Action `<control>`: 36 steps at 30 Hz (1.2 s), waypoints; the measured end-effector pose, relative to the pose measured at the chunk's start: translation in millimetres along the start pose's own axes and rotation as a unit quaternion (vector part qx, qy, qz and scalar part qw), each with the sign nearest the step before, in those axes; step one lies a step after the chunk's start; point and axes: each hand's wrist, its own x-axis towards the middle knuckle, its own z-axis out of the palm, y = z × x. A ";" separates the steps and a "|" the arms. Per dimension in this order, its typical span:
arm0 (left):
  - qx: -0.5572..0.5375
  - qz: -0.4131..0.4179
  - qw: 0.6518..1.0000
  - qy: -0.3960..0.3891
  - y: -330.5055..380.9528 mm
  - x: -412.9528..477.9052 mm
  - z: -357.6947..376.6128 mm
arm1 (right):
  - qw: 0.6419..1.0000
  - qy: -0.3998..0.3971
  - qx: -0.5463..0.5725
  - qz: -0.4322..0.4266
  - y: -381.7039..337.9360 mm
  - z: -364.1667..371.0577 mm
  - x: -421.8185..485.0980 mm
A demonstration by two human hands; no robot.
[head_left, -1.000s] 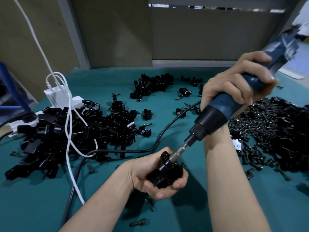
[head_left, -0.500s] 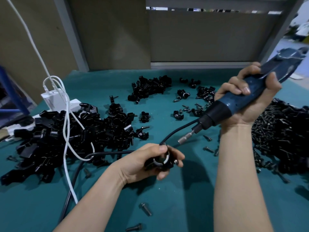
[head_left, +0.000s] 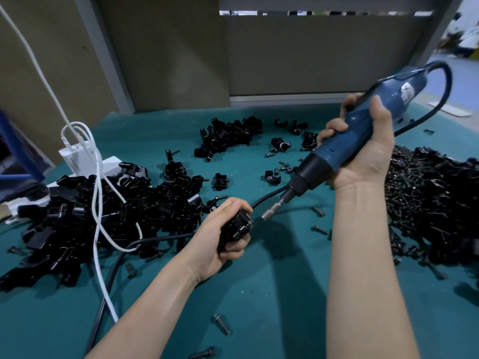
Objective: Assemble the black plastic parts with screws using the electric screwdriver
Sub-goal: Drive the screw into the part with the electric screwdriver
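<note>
**Bit just clear of the part, both hands full**

Teal desk (head_left: 272,294). Big heap of black plastic parts (head_left: 90,216) on the left, screw pile (head_left: 427,203) on the right, smaller part heap (head_left: 228,137) at the back. Right hand (head_left: 368,156) is wrapped fully round the blue electric screwdriver (head_left: 363,125), held above the desk and angled down-left. The bit (head_left: 269,213) is just beside the black part (head_left: 237,228), with a small gap. Left hand (head_left: 215,237) is curled round that part, mid-desk. Loose screw (head_left: 222,324) lies near the front edge.
</note>
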 end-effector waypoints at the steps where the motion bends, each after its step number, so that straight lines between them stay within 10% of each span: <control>1: 0.009 0.006 1.000 0.000 0.2 0.0 0.3 | 1.000 0.004 -0.003 0.002 1.3 0.0 0.4; 36: -0.081 -0.008 0.997 0.004 4.0 -0.4 -0.5 | 0.990 0.060 -0.122 0.049 9.0 3.7 1.2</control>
